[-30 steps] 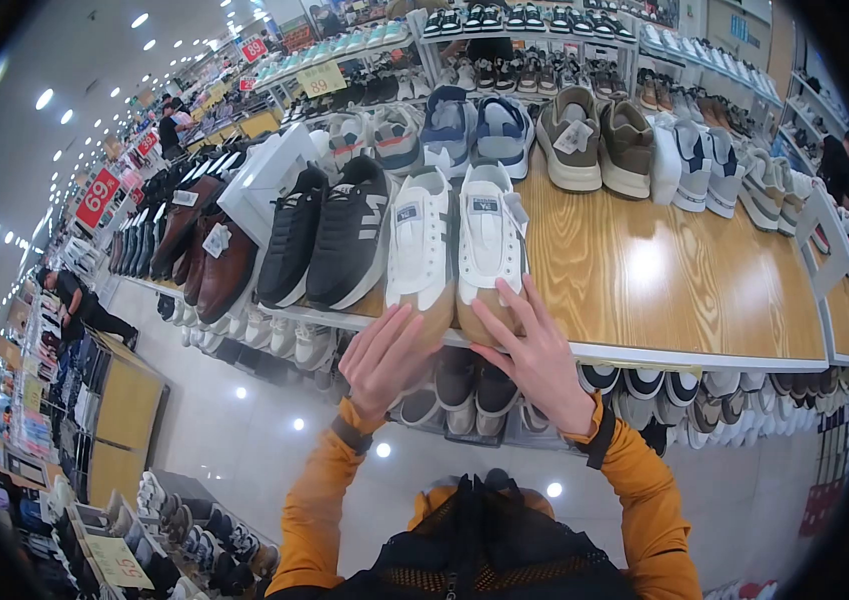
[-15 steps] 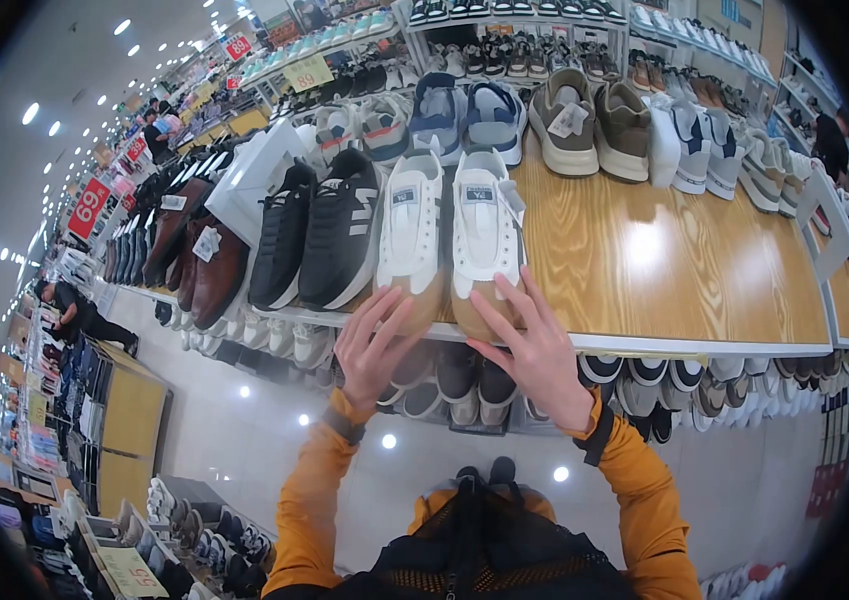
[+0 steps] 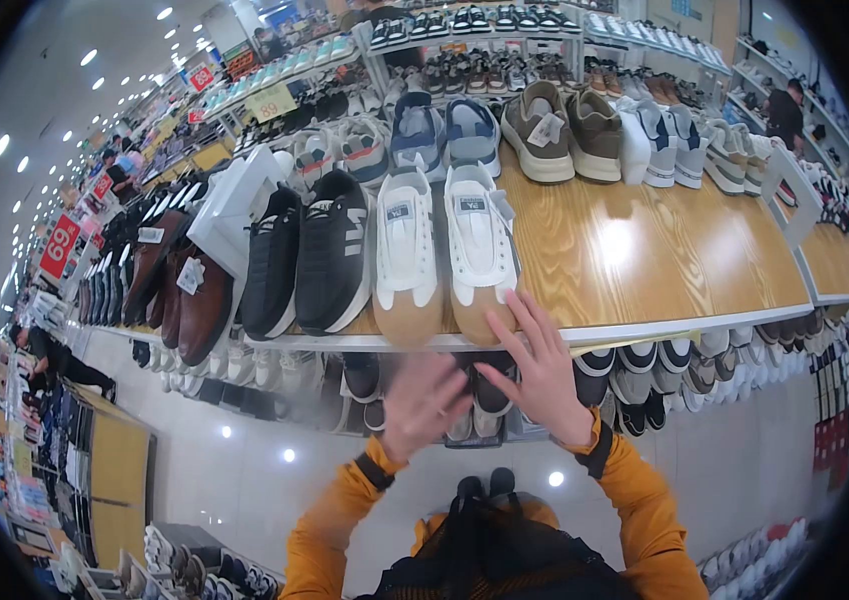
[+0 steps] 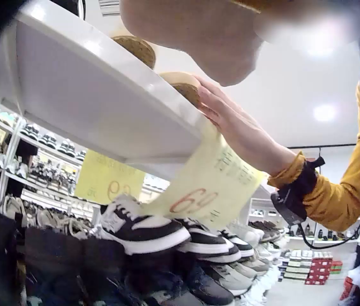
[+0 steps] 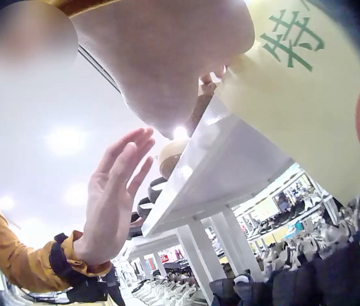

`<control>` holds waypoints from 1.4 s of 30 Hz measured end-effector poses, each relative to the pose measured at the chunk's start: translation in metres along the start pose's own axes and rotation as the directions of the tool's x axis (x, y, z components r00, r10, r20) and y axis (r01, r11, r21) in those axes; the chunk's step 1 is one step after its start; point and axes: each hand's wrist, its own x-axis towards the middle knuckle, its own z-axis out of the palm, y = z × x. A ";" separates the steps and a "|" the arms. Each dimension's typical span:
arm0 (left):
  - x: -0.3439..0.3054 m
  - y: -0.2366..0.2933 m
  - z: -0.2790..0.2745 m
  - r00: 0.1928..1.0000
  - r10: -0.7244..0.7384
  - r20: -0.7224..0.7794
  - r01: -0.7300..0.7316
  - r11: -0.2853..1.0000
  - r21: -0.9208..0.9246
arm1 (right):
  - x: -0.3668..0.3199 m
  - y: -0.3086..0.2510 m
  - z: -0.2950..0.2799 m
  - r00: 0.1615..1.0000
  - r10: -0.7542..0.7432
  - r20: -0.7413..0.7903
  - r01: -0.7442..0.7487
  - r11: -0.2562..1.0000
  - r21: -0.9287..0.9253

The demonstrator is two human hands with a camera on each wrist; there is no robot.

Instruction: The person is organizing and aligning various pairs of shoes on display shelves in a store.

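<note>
Two white shoes with tan toes, the left one (image 3: 408, 255) and the right one (image 3: 482, 255), stand side by side at the shelf's front edge, toes outward. The right hand (image 3: 545, 375) touches the toe of the right shoe with outstretched fingers. Blurred in the head view, the left hand (image 3: 427, 405) hangs below the edge, apart from the shoes and holding nothing. Its fingers look loosely extended in the right wrist view, where the left hand (image 5: 113, 197) is beside a tan toe (image 5: 170, 158). The left wrist view shows the right hand (image 4: 244, 131) against a tan toe (image 4: 181, 88).
Black sneakers (image 3: 333, 250) stand left of the white pair, brown leather shoes (image 3: 195, 305) farther left. Behind are blue-grey and olive shoes (image 3: 543, 135). The wooden shelf top (image 3: 645, 250) extends right. Yellow price tags (image 4: 208, 185) hang under the edge, above lower rows of shoes.
The left hand has let go of the left shoe's toe and moved down and right. The right hand remains at the right shoe. The head view has shifted, moving the shelf slightly left in the picture.
</note>
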 end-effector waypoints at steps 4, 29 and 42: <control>-0.053 0.012 0.009 0.971 -0.099 0.219 0.152 0.958 -0.242 | -0.070 0.007 0.013 0.998 0.057 -0.002 -0.057 0.998 0.006; -0.079 -0.041 0.137 0.345 -0.505 0.791 0.844 -0.203 -0.497 | -0.135 0.144 0.102 0.484 0.582 0.654 -0.566 -0.362 0.741; -0.109 -0.066 0.224 0.626 -0.482 0.613 0.668 -0.074 -0.741 | -0.141 0.149 0.095 0.499 0.685 0.530 -0.815 0.163 0.557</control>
